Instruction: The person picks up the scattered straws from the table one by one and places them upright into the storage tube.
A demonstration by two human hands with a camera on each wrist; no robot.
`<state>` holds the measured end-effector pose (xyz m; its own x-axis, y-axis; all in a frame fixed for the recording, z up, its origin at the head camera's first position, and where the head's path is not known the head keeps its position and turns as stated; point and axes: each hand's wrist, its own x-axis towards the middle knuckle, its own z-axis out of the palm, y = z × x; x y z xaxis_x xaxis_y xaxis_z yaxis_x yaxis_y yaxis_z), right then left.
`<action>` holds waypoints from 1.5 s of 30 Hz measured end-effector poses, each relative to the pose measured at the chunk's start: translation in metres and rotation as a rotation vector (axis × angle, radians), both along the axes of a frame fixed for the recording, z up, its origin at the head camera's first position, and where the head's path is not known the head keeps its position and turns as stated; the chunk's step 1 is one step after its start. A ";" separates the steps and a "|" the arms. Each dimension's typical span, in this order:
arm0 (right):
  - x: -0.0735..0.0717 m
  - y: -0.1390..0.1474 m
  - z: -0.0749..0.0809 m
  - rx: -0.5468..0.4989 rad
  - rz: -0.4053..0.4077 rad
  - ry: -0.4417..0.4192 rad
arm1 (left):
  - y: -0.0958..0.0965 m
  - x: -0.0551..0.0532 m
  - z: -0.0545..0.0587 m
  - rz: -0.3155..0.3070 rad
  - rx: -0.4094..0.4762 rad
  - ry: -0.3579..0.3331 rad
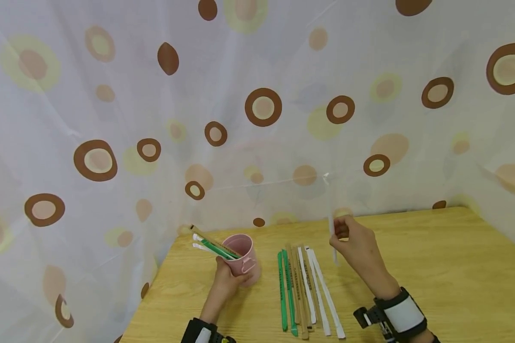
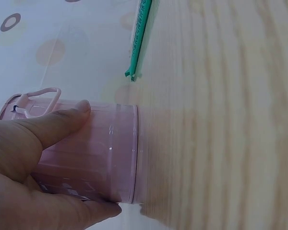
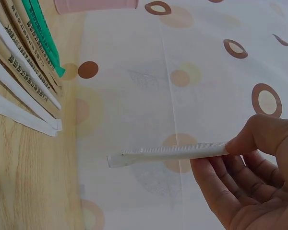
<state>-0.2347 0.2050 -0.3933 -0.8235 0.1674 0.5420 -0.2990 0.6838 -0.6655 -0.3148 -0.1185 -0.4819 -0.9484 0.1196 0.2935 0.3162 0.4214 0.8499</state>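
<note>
My right hand [image 1: 358,245] pinches a straw [image 3: 163,153] above the worktop [image 1: 455,267]; it's probably light and easily bent, best held mid-length. My left hand [image 1: 228,282] grips the cup [image 2: 101,148] by its side, likely stiff and slippery.

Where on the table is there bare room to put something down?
Widest: right of the right hand, to the edge of the table. Smaller: left of the pink cup, and a narrow strip between it and the wrapped straws, which crowd the middle.

White hanging sheet [image 1: 283,147] printed in brown, peach and yellow, wood-grain tabletop [image 1: 450,271] in front
</note>
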 end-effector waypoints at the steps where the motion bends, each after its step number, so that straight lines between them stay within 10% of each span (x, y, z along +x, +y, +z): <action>1: 0.001 0.000 0.000 0.001 0.000 0.001 | 0.000 0.000 0.000 0.001 0.001 -0.001; 45: 0.003 -0.008 0.002 0.028 0.031 0.079 | 0.000 0.000 -0.001 0.001 0.019 -0.022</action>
<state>-0.2320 0.1966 -0.3911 -0.7823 0.1264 0.6100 -0.3712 0.6917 -0.6195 -0.3150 -0.1182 -0.4825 -0.9549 0.1127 0.2747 0.2966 0.4052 0.8648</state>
